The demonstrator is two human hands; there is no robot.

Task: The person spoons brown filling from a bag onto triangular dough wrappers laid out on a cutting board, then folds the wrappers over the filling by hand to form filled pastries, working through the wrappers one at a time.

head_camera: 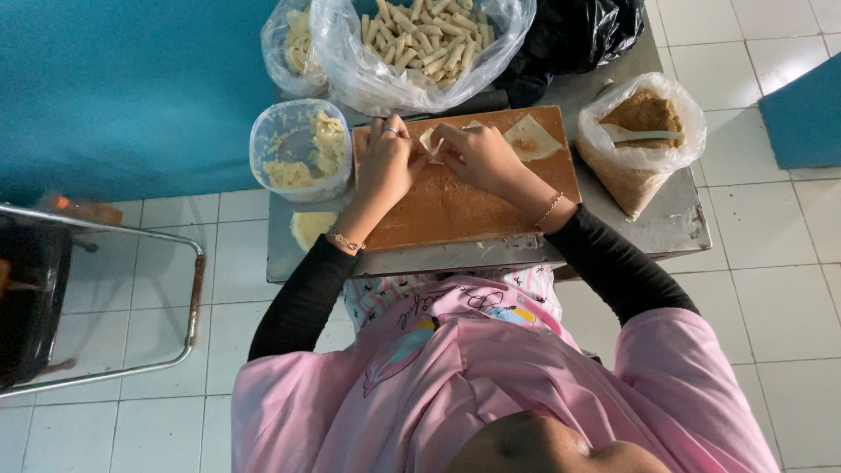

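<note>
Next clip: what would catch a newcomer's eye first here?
Both hands, left hand and right hand, meet over a pale wrapper at the far edge of the brown board. Beyond them gapes a clear bag of pale rolled sticks; right of the board stands a bag of brown filling.

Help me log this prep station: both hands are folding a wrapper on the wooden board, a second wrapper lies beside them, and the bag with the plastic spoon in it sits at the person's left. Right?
Not quite. In the head view the bag with the spoon sits at the person's right. The rest holds: left hand and right hand fold a wrapper on the wooden board, with a second wrapper beside them.
</note>
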